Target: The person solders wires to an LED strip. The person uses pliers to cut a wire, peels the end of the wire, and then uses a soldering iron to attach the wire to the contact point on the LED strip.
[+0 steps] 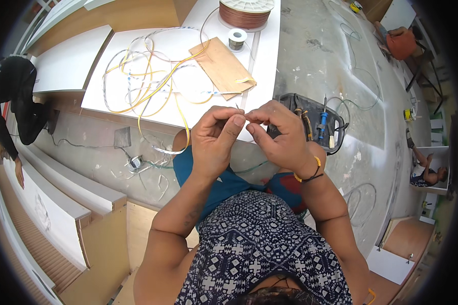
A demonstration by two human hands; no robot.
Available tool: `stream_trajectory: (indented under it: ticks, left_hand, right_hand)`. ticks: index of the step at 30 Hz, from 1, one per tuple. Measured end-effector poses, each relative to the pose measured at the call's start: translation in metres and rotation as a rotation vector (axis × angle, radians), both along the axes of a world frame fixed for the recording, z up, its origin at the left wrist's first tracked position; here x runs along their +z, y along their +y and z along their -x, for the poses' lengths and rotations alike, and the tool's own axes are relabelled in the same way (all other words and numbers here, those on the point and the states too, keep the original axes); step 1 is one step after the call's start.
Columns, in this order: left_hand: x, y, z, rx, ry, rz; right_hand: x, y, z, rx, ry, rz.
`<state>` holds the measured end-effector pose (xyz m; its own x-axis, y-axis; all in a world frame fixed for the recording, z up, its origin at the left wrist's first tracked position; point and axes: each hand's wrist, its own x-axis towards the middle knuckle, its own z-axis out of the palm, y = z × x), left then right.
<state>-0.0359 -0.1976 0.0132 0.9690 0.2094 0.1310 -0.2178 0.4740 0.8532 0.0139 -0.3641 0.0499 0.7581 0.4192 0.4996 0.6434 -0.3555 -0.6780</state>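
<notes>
My left hand (pixel 218 137) and my right hand (pixel 280 131) meet in front of me near the white board's edge, thumbs and fingertips pinched together. A thin dark tip pokes up at the left fingertips; what the pinched fingers hold is too small to make out. Beyond them, yellow and grey-white wires (pixel 150 94) lie in loose loops on the white board (pixel 262 56). One yellow loop hangs over the board's edge beside my left hand. A flat brown piece (pixel 221 63) lies there too, near a small spool (pixel 236 39) and a large spool of brown wire (pixel 244 18).
By my right knee stands a black tool bag (pixel 336 122) with a blue-handled screwdriver (pixel 322 124). Cables trail over the concrete floor (pixel 320 61). Long white panels (pixel 51 213) lie at left, where a person in black (pixel 20 96) bends. Other people sit at far right.
</notes>
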Motion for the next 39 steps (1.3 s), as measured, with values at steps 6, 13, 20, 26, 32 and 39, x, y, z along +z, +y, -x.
stream_trajectory:
  ticks: [6,13,20,26,32,39]
  left_hand:
    - [-0.007,0.013,-0.007,-0.096,-0.064,0.060]
    - [-0.008,0.024,-0.010,-0.117,-0.036,0.015]
    - [-0.008,0.034,-0.012,-0.049,-0.094,-0.162]
    - [-0.002,0.042,-0.009,0.014,-0.034,-0.095]
    - [0.000,0.037,0.003,-0.062,-0.005,-0.144]
    - [0.006,0.016,0.003,-0.013,0.046,-0.188]
  right_hand:
    - [-0.009,-0.003,-0.008,0.199,0.335,-0.154]
    - [-0.013,-0.007,-0.013,0.279,0.417,-0.193]
    - [-0.011,-0.010,-0.017,0.272,0.329,-0.116]
    - [-0.001,-0.014,-0.016,0.221,0.286,-0.047]
    - [0.008,-0.013,-0.014,0.106,0.120,0.076]
    - [0.013,-0.008,-0.013,0.059,-0.135,0.154]
